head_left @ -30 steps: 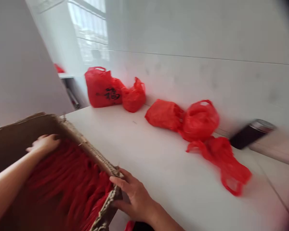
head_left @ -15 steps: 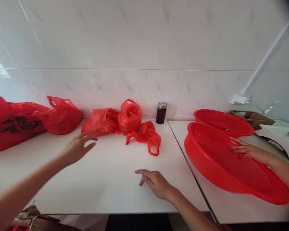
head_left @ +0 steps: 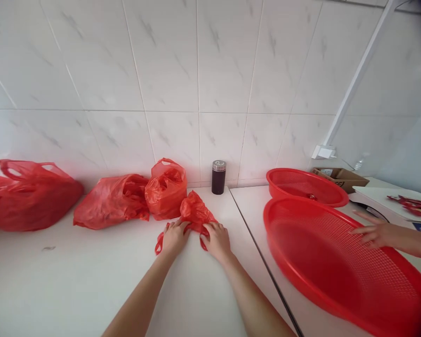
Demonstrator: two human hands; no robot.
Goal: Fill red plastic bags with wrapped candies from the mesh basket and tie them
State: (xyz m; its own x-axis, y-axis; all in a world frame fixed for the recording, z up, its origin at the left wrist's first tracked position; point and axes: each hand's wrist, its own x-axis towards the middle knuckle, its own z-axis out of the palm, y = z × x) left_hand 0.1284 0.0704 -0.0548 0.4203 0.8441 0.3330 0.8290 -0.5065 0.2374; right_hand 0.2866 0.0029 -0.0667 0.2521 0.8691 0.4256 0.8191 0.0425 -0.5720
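A small crumpled red plastic bag [head_left: 195, 208] lies on the white table [head_left: 101, 281], with its handle loops toward me. My left hand [head_left: 175, 238] is closed on the bag's left side, and one loop sticks out beside the fingers. On the other side, my right hand [head_left: 217, 238] grips the bag near its right handle, thumb inward. Just behind stands a fuller red plastic bag [head_left: 166, 189], knotted or bunched at the top. To its left sits another filled red bag [head_left: 108, 201].
A dark thermos [head_left: 218, 178] stands by the wall. Farther left is a large red bag [head_left: 35, 201]. On the right table are a big red sieve basket [head_left: 312, 252], touched by another person's hand [head_left: 382, 234], a second red basket [head_left: 307, 185], a cardboard box [head_left: 351, 180] and a scale [head_left: 379, 199].
Both my hands have come forward and together onto the small red bag and taken hold of it. The view has shifted right. The other person's large basket now lies flatter.
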